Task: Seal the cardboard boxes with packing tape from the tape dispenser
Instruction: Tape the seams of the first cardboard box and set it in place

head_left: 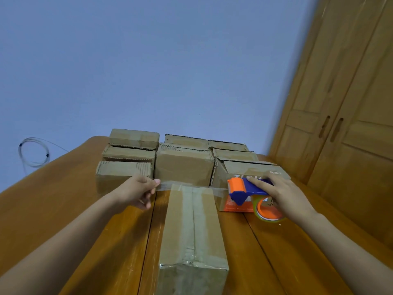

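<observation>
A long cardboard box [191,226] lies on the wooden table in front of me, with tape running along its top seam. A clear strip of packing tape [191,186] is stretched across the box's far end. My left hand [139,191] pinches the strip's free end to the left of the box. On the right, my right hand [282,193] grips the blue and orange tape dispenser [247,191], whose roll of clear tape [269,211] hangs below it.
Several cardboard boxes [184,168] are stacked in rows at the back of the table [89,220]. One box with orange print [240,206] sits behind the dispenser. Wooden wardrobe doors [344,116] stand on the right. A coiled cable [34,152] hangs on the blue wall.
</observation>
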Motion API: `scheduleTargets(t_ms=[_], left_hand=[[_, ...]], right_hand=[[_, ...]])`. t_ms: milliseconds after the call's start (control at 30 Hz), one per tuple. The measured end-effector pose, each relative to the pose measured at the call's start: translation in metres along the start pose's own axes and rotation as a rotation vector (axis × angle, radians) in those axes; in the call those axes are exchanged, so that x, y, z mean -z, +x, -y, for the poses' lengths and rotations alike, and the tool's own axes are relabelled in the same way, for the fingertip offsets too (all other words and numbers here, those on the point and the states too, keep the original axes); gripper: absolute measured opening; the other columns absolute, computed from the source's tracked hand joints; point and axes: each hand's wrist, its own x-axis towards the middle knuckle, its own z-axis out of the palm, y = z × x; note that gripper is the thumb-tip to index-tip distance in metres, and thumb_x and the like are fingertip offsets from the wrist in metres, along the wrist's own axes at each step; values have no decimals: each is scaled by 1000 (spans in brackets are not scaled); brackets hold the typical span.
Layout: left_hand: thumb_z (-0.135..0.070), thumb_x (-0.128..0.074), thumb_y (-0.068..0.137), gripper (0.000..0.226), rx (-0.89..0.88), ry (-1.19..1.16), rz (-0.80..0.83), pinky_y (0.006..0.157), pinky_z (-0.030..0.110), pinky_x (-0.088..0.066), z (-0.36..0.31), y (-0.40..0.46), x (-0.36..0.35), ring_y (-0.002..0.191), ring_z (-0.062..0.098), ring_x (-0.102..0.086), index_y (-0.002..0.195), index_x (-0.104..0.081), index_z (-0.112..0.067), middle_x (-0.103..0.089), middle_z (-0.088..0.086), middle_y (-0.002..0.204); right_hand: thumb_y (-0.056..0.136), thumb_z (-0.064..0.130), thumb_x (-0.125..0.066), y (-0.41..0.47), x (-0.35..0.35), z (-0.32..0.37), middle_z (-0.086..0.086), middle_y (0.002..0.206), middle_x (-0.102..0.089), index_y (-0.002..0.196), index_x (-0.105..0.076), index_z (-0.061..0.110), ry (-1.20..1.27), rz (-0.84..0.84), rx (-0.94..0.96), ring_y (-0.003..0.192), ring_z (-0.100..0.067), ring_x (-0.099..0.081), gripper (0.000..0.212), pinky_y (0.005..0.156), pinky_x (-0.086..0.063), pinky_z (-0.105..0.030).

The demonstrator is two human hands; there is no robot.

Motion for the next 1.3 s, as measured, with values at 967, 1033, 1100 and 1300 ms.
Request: scheduleTargets(t_ms=[967, 1033, 1100, 1300], left_hand=[[-42, -43, 99, 38, 92, -166, -178, 48, 16, -47, 31, -7, -70, 68, 17, -64, 94, -67, -13, -70, 12, 87], [-40, -44, 100, 37, 142, -233, -146, 46, 16, -47, 33, -8, -74, 64, 16, -60, 91, -66, -12, -67, 10, 80], [-33, -44, 101, 34, 156, -256, -134, 44, 16, -45, 30, -9, -73, 59, 15, -56, 85, -62, -9, -61, 8, 73], [-24, -43, 102, 35, 99, 2, -236, 59, 31, -44, 13, -12, -51, 61, 21, -51, 72, -52, -8, -53, 9, 67]], right_hand=[[44, -3, -91, -21, -43, 68, -5, 92, -62, 132, -52, 22, 136, -34, -147, 74, -22, -63, 100, 54, -49, -28], [46, -4, -91, -22, -42, 69, -5, 92, -62, 133, -52, 21, 147, -32, -148, 73, -23, -62, 98, 54, -48, -28], [48, -3, -90, -22, -41, 69, -5, 91, -62, 132, -53, 21, 140, -29, -154, 72, -23, -62, 96, 54, -47, -27], [42, -4, -91, -22, -36, 70, -7, 88, -62, 129, -57, 19, 89, -60, -160, 70, -25, -62, 96, 53, -49, -29]])
